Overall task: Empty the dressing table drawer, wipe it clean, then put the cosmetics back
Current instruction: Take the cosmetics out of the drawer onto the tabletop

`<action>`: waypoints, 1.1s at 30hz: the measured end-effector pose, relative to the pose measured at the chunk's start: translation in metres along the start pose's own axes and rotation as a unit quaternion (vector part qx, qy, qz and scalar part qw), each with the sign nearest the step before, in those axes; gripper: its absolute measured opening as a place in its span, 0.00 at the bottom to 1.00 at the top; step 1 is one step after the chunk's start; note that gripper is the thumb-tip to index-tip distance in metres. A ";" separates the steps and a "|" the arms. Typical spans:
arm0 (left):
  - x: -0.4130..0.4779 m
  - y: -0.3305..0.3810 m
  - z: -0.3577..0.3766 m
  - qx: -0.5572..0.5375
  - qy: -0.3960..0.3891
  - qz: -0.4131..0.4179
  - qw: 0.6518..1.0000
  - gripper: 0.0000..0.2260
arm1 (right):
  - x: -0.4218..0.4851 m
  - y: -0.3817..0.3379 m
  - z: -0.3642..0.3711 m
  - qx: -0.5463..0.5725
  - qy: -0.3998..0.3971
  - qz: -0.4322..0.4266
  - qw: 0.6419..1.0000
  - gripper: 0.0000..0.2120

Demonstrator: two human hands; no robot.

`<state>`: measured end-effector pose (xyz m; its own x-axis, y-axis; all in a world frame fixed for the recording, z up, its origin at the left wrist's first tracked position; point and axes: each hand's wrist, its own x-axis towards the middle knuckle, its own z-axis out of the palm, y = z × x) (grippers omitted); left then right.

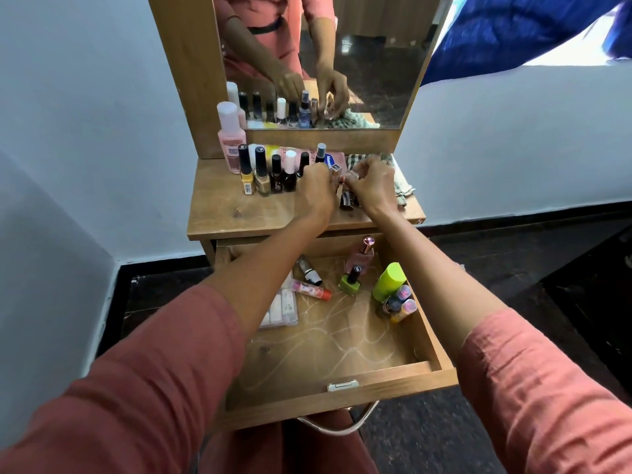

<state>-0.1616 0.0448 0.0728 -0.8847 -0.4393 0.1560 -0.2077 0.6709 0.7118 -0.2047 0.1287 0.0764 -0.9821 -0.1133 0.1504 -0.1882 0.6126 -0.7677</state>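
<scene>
The wooden drawer [376,378] is pulled out below the dressing table top [239,210]. In it lie a green nail polish [349,284], a pink perfume bottle [361,256], a lime green tube [390,280], a pink lip balm [310,289], a silver lipstick [309,270], a clear case [284,307] and small coloured bottles [400,304]. Both hands are over the table top. My right hand [372,186] pinches a small clear bottle; a dark bottle [349,201] stands under it. My left hand [314,189] curls beside a row of nail polishes [266,172]; its fingertips are hidden.
A tall pink bottle [231,138] and a flat pink packet [290,153] stand behind the row. A checked cloth [398,186] lies at the table top's right end. The mirror [359,63] rises behind. Blue fabric [513,29] hangs at the upper right. White walls flank the table.
</scene>
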 end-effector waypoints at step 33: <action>0.002 -0.009 0.008 0.006 0.017 -0.029 0.999 0.06 | -0.009 -0.003 -0.004 -0.026 -0.029 -0.069 0.997 0.13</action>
<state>-0.1648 0.0426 0.0612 -0.8563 -0.4976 0.1382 -0.2632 0.6508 0.7122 -0.1957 0.1311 0.0799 -0.9457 -0.2440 0.2147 -0.3227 0.6269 -0.7091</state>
